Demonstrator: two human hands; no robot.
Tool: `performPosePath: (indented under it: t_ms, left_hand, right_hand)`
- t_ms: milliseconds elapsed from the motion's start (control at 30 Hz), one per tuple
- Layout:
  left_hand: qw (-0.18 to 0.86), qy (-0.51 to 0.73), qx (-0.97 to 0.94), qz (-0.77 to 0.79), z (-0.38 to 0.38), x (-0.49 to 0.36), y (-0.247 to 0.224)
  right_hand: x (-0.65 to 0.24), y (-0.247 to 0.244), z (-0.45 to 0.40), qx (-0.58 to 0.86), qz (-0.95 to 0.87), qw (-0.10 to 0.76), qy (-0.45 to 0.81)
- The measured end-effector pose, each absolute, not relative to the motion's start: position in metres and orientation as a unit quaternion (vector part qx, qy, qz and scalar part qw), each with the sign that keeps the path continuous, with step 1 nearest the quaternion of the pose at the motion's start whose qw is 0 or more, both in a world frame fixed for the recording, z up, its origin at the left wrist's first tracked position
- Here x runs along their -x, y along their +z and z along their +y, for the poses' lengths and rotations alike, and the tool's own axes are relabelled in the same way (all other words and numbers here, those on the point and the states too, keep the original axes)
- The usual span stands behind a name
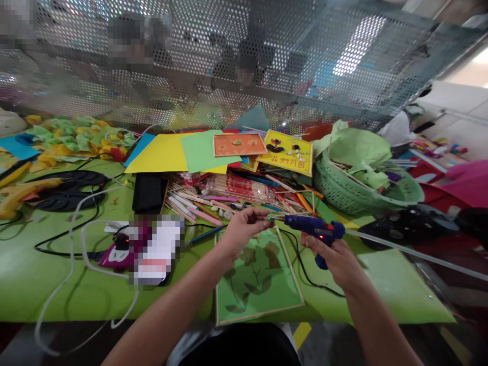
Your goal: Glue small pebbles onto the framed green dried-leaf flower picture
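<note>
My left hand pinches a small green piece between thumb and fingertips, above the far edge of a green picture. My right hand is wrapped round the handle of a blue glue gun. The gun points left, its nozzle at the green piece; whether they touch I cannot tell. A long clear glue stick sticks out of its back. Below both hands lies the green picture, edged with thin wooden sticks and bearing darker flower and leaf shapes.
Beyond my hands are loose sticks and pens, coloured sheets and a green basket. At left lie a yellow glue gun, a black palette, a phone and looping white cable. A perforated metal screen stands behind.
</note>
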State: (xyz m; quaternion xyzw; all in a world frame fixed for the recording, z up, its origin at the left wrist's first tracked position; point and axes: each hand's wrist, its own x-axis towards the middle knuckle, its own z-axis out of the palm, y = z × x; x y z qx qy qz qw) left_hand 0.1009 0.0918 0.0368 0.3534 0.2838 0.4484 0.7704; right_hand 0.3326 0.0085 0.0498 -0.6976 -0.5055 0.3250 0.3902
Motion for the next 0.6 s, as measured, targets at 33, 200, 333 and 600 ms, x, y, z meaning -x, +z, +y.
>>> performPosePath:
  t_ms: [33, 200, 333, 600]
  left_hand:
    - [0.769, 0.449, -0.354, 0.285, 0.0918, -0.1008, 0.0372]
    - [0.763, 0.447, -0.365, 0.292, 0.0917, -0.1014, 0.0372]
    - [0.755, 0.449, -0.378, 0.292, 0.0917, -0.1020, 0.0355]
    - [0.761, 0.453, -0.364, 0.289, 0.0926, -0.1012, 0.0362]
  right_hand:
    - [-0.3328, 0.0494, 0.0082, 0.700, -0.507, 0.385, 0.323]
    - [-0.3327, 0.0475, 0.0094, 0.707, -0.513, 0.378, 0.306]
    - [-0.3332, 0.0468, 0.0115, 0.705, -0.517, 0.388, 0.290]
    - [-0.3300, 0.0560, 0.0080, 0.727, -0.506, 0.357, 0.297]
